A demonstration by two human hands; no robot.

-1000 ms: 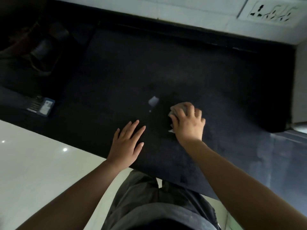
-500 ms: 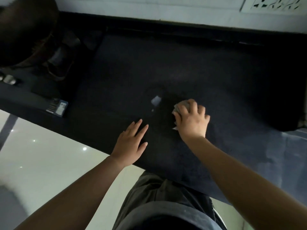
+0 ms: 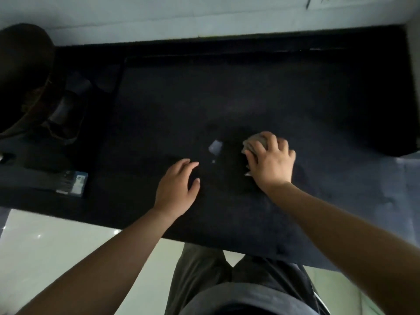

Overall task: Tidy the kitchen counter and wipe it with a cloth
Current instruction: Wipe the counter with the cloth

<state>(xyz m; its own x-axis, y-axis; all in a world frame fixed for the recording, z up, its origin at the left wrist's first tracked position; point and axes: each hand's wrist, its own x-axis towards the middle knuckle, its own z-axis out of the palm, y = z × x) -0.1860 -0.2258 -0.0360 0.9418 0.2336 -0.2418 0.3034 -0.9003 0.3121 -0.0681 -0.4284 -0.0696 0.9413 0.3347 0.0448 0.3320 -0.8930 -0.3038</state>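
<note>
Now, head view, as we look down at our two hands:
Right hand: our right hand presses down with fingers curled over a crumpled grey cloth, gripping it against the counter.
Cloth: it lies at mid-counter, mostly hidden beneath our fingers.
Left hand: our left hand lies flat, fingers loosely spread, holding nothing, near the front edge.
Counter: the dark, matte kitchen counter runs left to right.
Pale patch: a small light patch sits between our hands; we cannot tell what it is.
Box: a small blue-and-white printed box lies near the left.
</note>
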